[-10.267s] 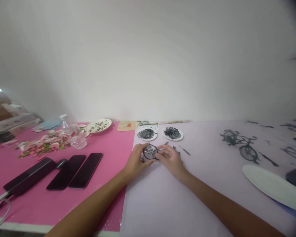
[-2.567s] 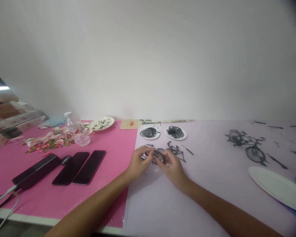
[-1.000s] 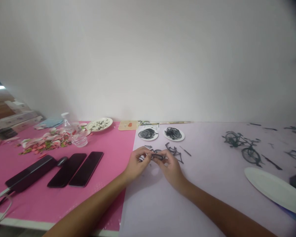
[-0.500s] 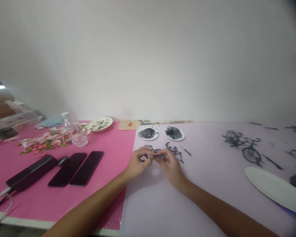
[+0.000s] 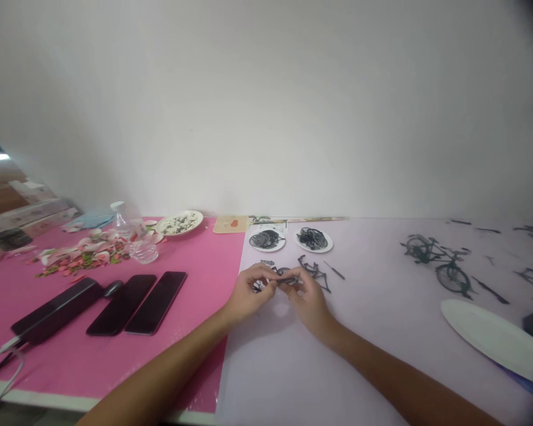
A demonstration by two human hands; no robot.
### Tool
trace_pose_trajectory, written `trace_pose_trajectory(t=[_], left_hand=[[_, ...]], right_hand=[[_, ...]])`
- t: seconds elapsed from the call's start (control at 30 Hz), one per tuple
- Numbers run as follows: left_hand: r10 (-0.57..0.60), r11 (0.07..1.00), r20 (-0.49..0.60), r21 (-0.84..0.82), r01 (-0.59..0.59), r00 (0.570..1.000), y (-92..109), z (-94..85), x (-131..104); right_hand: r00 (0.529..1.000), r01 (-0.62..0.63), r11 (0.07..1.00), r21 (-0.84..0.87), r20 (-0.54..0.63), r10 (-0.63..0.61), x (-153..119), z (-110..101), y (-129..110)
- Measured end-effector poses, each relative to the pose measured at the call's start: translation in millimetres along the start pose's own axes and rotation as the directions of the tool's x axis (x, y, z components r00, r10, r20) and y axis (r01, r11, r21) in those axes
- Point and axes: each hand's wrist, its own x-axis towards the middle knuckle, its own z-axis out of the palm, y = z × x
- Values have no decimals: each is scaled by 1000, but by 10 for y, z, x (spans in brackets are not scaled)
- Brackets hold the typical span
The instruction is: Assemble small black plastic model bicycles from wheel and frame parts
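Note:
My left hand [image 5: 252,291] and my right hand [image 5: 308,300] meet over the pale lilac table cover. Between their fingertips is a small dark part [image 5: 288,280], pinched from both sides; the fingers hide most of it, so its exact kind does not show. Just beyond the right fingers lies a black model bicycle frame [image 5: 313,271], and next to it a thin dark screwdriver-like tool [image 5: 334,270]. Further back, one small white plate [image 5: 267,250] carries black model wheels, and a second white plate [image 5: 323,249] carries a tangle of black parts.
On the right stand a model bicycle [image 5: 439,258] and an oval white plate [image 5: 493,340]. To the left, on pink cover, lie two phones [image 5: 156,303], a black power bank [image 5: 57,310], a clear bottle [image 5: 123,222], petal-like pieces [image 5: 89,251] and a filled plate [image 5: 195,223]. A wall closes the back.

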Motion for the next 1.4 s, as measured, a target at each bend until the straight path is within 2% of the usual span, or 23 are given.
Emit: trace_pose_trajectory(t=[0.8, 1.03, 1.4], left_hand=[[-4, 997, -19, 72, 5, 1000, -20, 5, -1], [-21, 989, -61, 145, 30, 998, 8, 26, 1], [-31, 987, -67, 152, 41, 997, 3, 32, 0]], right_hand=[[999, 39, 999, -36, 10, -38, 5, -2, -27], [1000, 19, 998, -60, 4, -19, -11, -1, -8], [1000, 8, 998, -70, 13, -7, -17, 4, 2]])
